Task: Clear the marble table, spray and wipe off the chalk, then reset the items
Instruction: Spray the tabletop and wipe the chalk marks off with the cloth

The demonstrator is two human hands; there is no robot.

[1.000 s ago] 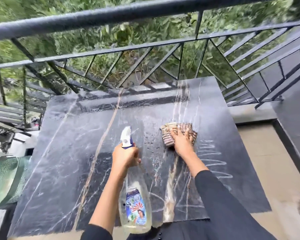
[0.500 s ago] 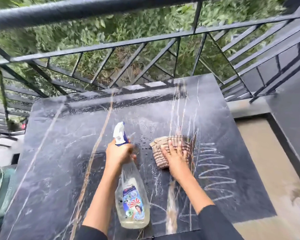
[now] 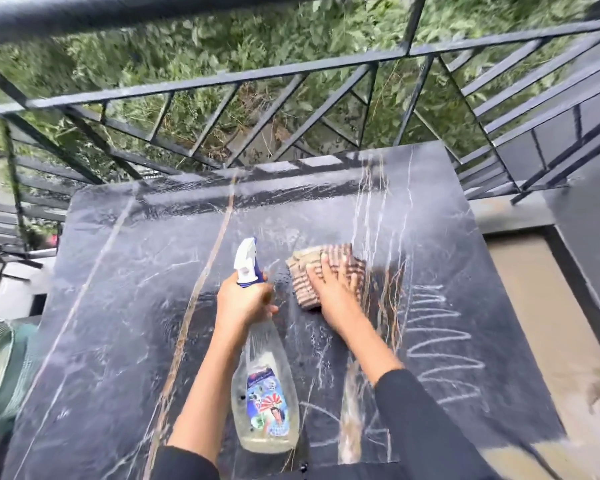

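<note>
The black marble table (image 3: pixel 125 306) fills the middle of the head view, wet and streaked. My left hand (image 3: pixel 243 303) grips the neck of a clear spray bottle (image 3: pixel 265 393) with a white and blue nozzle, held above the table's centre. My right hand (image 3: pixel 333 289) presses flat on a striped brown cloth (image 3: pixel 303 275) just right of the bottle. White chalk zigzags (image 3: pixel 440 344) run down the table's right side, beside my right forearm. More chalk lines (image 3: pixel 323 414) show near the front edge.
A black metal railing (image 3: pixel 291 74) runs close behind the table, with green plants beyond it. A green mesh basket (image 3: pixel 0 368) sits off the table's left edge. Tan floor (image 3: pixel 548 323) lies to the right, bounded by a dark wall.
My right hand has slid the cloth toward me and leftward, away from the far chalk. The left hand and bottle have barely moved; the camera tilted slightly.
</note>
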